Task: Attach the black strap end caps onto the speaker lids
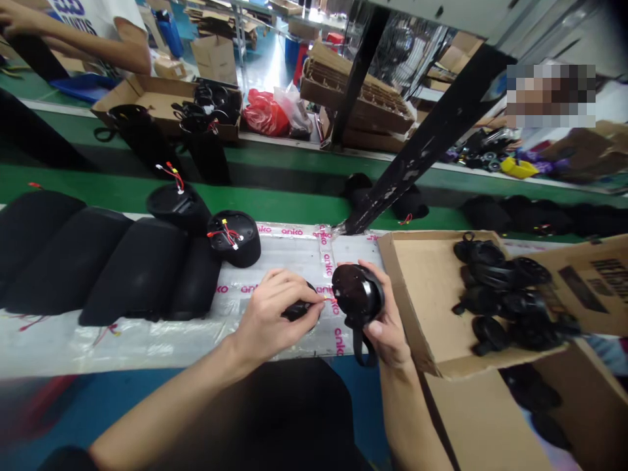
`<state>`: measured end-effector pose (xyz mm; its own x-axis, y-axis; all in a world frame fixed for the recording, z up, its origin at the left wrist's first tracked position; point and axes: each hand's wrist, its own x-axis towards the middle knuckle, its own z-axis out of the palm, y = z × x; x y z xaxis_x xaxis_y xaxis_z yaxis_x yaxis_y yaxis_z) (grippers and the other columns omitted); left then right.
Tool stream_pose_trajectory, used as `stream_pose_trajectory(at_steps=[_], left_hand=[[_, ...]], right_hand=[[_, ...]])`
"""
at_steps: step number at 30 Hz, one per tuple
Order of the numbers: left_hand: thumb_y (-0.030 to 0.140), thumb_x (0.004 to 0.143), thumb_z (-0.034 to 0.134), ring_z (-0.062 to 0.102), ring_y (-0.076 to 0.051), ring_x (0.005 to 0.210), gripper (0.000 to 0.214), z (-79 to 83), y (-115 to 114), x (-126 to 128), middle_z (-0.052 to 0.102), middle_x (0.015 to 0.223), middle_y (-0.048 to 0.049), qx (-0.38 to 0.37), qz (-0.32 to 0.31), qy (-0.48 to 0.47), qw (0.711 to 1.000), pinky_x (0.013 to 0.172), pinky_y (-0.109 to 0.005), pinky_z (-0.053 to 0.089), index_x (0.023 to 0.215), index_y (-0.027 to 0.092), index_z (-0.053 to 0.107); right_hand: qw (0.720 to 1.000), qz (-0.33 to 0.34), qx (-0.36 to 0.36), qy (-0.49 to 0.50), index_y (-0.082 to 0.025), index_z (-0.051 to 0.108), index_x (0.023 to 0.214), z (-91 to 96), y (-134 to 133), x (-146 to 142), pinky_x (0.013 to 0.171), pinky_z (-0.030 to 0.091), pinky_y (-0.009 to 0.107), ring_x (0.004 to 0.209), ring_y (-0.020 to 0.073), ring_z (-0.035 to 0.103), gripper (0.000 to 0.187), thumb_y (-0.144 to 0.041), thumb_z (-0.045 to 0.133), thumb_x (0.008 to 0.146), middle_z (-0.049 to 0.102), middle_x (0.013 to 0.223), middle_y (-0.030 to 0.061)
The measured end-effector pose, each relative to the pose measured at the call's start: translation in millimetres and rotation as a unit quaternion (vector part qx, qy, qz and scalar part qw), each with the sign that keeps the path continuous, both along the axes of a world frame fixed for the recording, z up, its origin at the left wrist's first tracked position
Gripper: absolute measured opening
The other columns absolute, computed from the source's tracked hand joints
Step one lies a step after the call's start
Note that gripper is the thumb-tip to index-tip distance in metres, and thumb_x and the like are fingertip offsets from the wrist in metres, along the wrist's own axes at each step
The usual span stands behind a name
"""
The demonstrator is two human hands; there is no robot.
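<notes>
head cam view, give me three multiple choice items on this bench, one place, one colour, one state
1. Where is the box of black parts from the right hand?
A. to its right
B. under the bench
C. behind the post
2. What colour are the wires on the round part lying nearest the hands?
A. blue and green
B. white only
C. red and yellow
3. What is the left hand doing?
A. lying open
B. holding a small black part
C. reaching into the box

1 A, the box sits just beyond the strapped part that hand holds.
2 C, both colours show on top.
3 B, its fingers close on it.
</notes>
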<state>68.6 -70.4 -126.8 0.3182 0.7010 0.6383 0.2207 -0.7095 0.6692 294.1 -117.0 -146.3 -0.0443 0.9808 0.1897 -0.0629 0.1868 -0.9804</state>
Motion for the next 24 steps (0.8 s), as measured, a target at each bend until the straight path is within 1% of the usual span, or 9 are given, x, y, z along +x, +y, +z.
stream_pose_trajectory(at_steps=[2,4,6,8,13,17,20,22,24], left_hand=[[0.010,0.093,0.080,0.076,-0.018,0.081,0.012,-0.6,0,1,0.080,0.085,-0.0006,0.004,0.007,0.004,1.000,0.085,-0.037,0.056,0.098,0.020,0.075],[0.010,0.093,0.080,0.076,-0.018,0.081,0.012,-0.6,0,1,0.080,0.085,-0.0008,0.007,0.017,0.007,1.000,0.084,-0.037,0.056,0.097,0.020,0.075],[0.009,0.093,0.080,0.076,-0.018,0.082,0.012,-0.4,0,2,0.080,0.085,-0.0013,0.011,0.025,0.013,1.000,0.083,-0.036,0.056,0.097,0.020,0.075],[0.010,0.094,0.079,0.075,-0.018,0.082,0.011,-0.3,-1,3,0.080,0.086,-0.0012,0.016,0.028,0.020,0.999,0.083,-0.036,0.056,0.097,0.019,0.075],[0.010,0.095,0.078,0.076,-0.018,0.085,0.011,-0.6,-2,3,0.081,0.087,-0.0002,0.029,0.025,0.033,0.999,0.086,-0.036,0.054,0.100,0.019,0.074],[0.012,0.097,0.078,0.077,-0.017,0.087,0.008,-0.3,-1,0,0.081,0.088,-0.0006,0.003,0.008,0.025,1.000,0.087,-0.036,0.052,0.100,0.019,0.074],[0.014,0.098,0.079,0.077,-0.017,0.088,0.008,-0.6,0,-2,0.082,0.090,-0.0008,-0.018,-0.002,0.023,1.000,0.088,-0.036,0.052,0.101,0.019,0.074],[0.015,0.098,0.079,0.077,-0.018,0.089,0.008,-1.6,0,-3,0.082,0.092,-0.0009,-0.026,-0.004,0.024,0.999,0.088,-0.037,0.052,0.102,0.019,0.074],[0.015,0.098,0.079,0.077,-0.018,0.089,0.008,-2.9,0,-3,0.082,0.093,-0.0006,-0.028,-0.006,0.023,0.999,0.089,-0.037,0.052,0.103,0.020,0.074]], right_hand=[[0.998,0.009,0.050,-0.040,-0.035,0.049,0.160,1.5,-1,0,0.129,0.045,0.059,0.155,0.0383,0.054,0.081,-0.059,0.079,0.089,0.056,0.166,0.0077],[0.993,0.022,0.092,-0.075,-0.036,0.050,0.161,7.1,-4,0,0.131,0.044,0.058,0.158,0.0363,0.051,0.076,-0.050,0.079,0.093,0.055,0.167,0.0067],[0.988,0.020,0.121,-0.098,-0.035,0.050,0.163,13.8,-10,-2,0.132,0.043,0.059,0.159,0.0357,0.049,0.074,-0.044,0.078,0.094,0.054,0.167,0.0070],[0.984,0.008,0.133,-0.117,-0.034,0.048,0.164,18.5,-16,-3,0.131,0.043,0.060,0.160,0.0364,0.047,0.075,-0.040,0.076,0.095,0.053,0.168,0.0078],[0.979,-0.004,0.116,-0.167,-0.035,0.048,0.164,17.1,-18,-5,0.127,0.048,0.059,0.163,0.0377,0.042,0.078,-0.033,0.079,0.093,0.050,0.170,0.0084],[0.990,0.019,0.085,-0.109,-0.037,0.047,0.164,14.0,-9,-5,0.127,0.049,0.059,0.159,0.0364,0.050,0.074,-0.048,0.076,0.097,0.053,0.170,0.0081],[0.992,0.053,0.067,-0.095,-0.036,0.049,0.161,13.9,-4,-2,0.130,0.045,0.063,0.159,0.0377,0.051,0.073,-0.055,0.075,0.096,0.055,0.169,0.0089],[0.990,0.072,0.060,-0.102,-0.036,0.049,0.161,15.0,-2,1,0.132,0.041,0.064,0.160,0.0380,0.049,0.073,-0.053,0.077,0.096,0.054,0.170,0.0094],[0.990,0.091,0.053,-0.099,-0.036,0.049,0.162,17.4,1,4,0.133,0.040,0.062,0.160,0.0367,0.050,0.072,-0.050,0.077,0.097,0.053,0.171,0.0090]])
